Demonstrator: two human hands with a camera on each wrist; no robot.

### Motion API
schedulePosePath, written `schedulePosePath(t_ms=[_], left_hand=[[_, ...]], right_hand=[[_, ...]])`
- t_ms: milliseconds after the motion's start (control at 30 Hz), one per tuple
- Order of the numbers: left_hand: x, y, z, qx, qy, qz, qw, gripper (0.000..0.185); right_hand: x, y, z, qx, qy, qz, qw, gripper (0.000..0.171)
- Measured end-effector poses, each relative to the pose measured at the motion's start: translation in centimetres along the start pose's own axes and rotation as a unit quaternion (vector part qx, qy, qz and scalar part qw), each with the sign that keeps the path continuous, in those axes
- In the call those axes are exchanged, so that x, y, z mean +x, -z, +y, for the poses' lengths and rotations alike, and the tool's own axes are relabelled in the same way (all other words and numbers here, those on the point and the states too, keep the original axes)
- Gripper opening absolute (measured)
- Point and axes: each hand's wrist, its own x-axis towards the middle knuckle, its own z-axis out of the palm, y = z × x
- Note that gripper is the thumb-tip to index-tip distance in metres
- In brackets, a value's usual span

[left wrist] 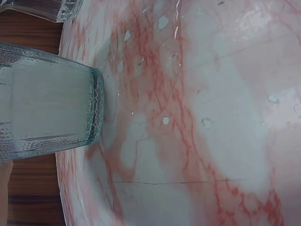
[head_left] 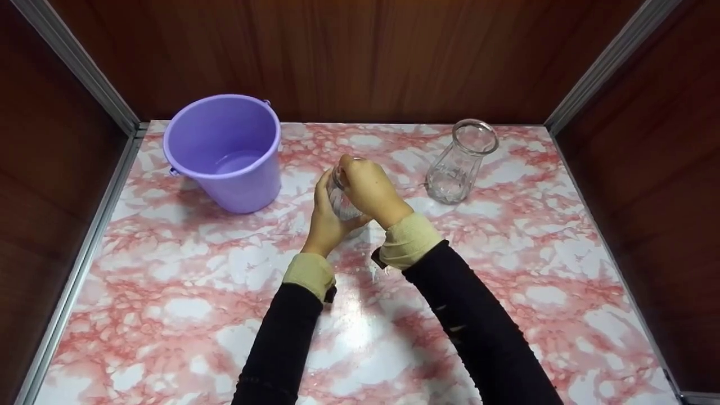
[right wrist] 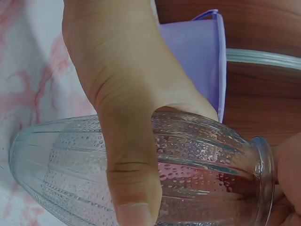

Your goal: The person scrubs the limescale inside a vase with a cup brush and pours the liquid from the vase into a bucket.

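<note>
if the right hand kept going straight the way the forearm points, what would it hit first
Probably the purple bucket. The right hand, now on the glass vase held with the left hand, points up-left toward it; depth is unclear.

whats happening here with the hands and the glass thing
A person stands a clear ribbed glass jar on the pink marbled tabletop. The left hand wraps its side, and the right hand covers its mouth from above. A second, empty clear glass jar stands to the right, apart. A purple plastic bucket sits to the left, with what looks like a little water inside.
</note>
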Motion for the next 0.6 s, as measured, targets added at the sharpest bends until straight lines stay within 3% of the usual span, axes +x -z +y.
schedulePosePath(t_ms=[400,600], left_hand=[[-0.11,-0.01,0.06,-0.01,0.021,-0.004,0.9997,0.119],[-0.13,-0.01,0.12,-0.009,0.005,-0.003,0.9999,0.115]], right_hand=[[-0.12,-0.17,0.23,0.022,0.007,0.016,1.0,0.012],[-0.08,-0.41,-0.03,0.026,0.003,0.031,0.999,0.013]])
